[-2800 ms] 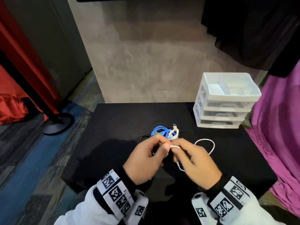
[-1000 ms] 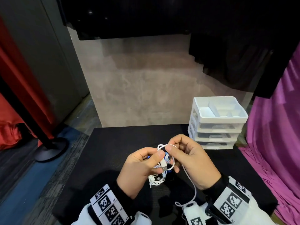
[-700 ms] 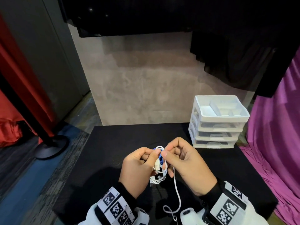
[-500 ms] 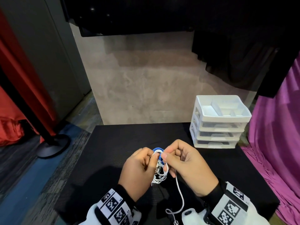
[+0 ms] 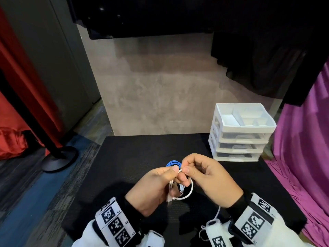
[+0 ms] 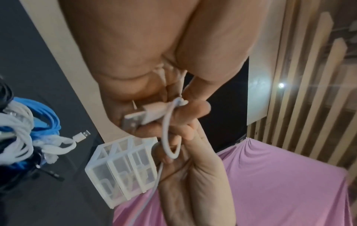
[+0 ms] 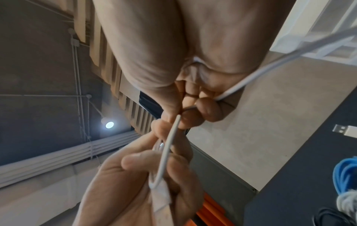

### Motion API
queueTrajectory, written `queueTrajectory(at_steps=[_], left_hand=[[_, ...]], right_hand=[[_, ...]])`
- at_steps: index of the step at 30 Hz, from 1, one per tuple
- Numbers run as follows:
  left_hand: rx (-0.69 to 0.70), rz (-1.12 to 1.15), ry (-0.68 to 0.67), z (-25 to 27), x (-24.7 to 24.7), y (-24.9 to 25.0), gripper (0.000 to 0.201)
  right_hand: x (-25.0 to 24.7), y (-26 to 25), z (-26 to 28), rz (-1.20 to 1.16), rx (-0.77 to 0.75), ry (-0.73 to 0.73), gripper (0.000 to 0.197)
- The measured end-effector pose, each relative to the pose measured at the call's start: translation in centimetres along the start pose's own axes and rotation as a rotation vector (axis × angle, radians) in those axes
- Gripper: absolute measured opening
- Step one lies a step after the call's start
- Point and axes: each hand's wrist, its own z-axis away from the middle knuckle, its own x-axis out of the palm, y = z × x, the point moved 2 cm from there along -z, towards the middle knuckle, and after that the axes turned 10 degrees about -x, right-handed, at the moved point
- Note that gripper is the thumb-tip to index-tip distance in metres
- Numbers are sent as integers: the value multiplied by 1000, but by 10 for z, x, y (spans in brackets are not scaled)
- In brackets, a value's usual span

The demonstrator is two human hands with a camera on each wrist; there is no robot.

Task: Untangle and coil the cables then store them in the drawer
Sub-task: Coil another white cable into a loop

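Both hands meet above the black table [image 5: 124, 157]. My left hand [image 5: 173, 172] grips the USB plug end of a white cable [image 6: 146, 113], with a small loop [image 5: 190, 191] hanging below the fingers. Right beside it, my right hand [image 5: 185, 173] pinches the same white cable [image 7: 172, 131]. The cable's slack trails down past the right wrist. A tangle of blue cable [image 5: 173, 163], white and dark cables [image 6: 25, 130] lies on the table just beyond the hands. The white three-drawer unit [image 5: 240, 138] stands at the table's far right, and its drawers look pushed in.
A loose USB plug [image 7: 345, 131] from the tangle lies on the table. Purple cloth [image 5: 302, 157] hangs off the right side. A black stand base [image 5: 58, 159] and red fabric sit on the floor at the left. A concrete wall rises behind the table.
The hands stayed together above the table. More of the white cable is gathered: the long slack hanging toward my right sleeve has shortened, and a loop now hangs under the fingers.
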Motion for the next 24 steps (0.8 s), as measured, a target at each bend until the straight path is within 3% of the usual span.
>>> queueTrajectory(at_steps=[6,11,14,17,21,24], left_hand=[[-14,170,-18,1,3,-5,34],[-15,168,-60,4,2,-5,29],[19,179,-14,5,3,-2,30],[70,356,28,6,-9,9,26],[246,523,145,0,-25,16,25],[343,343,343,-13,-30,7,25]], right_hand=[[-2,-7,1,-30,0,27,11],[-9,-7,0,184,-32,54,8],[-16,2,-1,225,-38,138,9],[-14,24,4,308,16,140,18],[20,48,29,353,148,6,24],[48,39,43,377,124,-203,27]])
